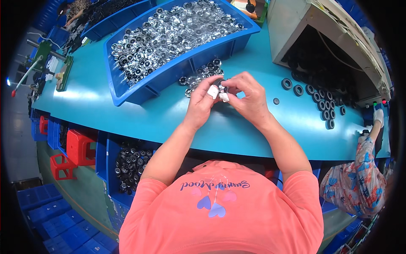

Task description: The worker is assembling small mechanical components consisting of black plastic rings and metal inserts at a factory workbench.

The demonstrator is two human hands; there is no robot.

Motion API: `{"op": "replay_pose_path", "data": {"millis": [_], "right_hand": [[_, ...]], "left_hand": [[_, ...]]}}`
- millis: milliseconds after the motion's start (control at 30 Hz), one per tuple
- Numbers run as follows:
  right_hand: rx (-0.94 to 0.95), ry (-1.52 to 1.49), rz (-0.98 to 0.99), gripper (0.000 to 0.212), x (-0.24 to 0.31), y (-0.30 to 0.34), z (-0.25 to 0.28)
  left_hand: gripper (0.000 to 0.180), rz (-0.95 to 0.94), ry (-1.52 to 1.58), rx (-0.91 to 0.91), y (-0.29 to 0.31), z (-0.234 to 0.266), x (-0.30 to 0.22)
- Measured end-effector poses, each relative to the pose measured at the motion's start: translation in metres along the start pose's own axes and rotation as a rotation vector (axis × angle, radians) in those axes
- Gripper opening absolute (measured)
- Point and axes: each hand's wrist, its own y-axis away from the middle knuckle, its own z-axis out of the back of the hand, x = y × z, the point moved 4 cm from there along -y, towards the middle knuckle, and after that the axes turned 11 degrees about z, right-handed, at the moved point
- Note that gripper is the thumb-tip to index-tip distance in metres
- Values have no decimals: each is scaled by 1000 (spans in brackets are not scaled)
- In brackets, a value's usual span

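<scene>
Close together over the turquoise table, my left hand and my right hand pinch a small wheel part between their fingertips. It looks dark and shiny, and the fingers cover much of it. White wrapping shows on both thumbs. Just behind my left hand lies a small heap of clear, shiny wheel hubs with dark centres. To the right of my right hand, a single small dark ring lies flat on the table.
A large blue tray full of shiny hubs stands behind. Several black rings spread from a pale open-fronted box at right. A lever press stands far left. A co-worker's gloved hand is far right. Below are red stools and a bin of wheels.
</scene>
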Motion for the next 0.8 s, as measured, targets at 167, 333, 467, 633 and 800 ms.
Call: {"op": "replay_pose_path", "data": {"millis": [167,333,467,633,800], "right_hand": [[15,176,23,30,7,2,-5],[-8,-217,-121,32,-4,-3,-4],[-6,-548,-469,35,-30,9,-8],[97,-472,-451,23,-20,11,-15],[137,-339,-503,24,-29,9,-9]], "left_hand": [[37,-116,-160,-10,0,-11,-2],[31,-64,-44,-58,-5,1,4],[25,-85,32,-41,-3,2,0],[23,-85,-45,-18,-2,6,2],[24,-11,-62,-51,-1,-4,-5]]}}
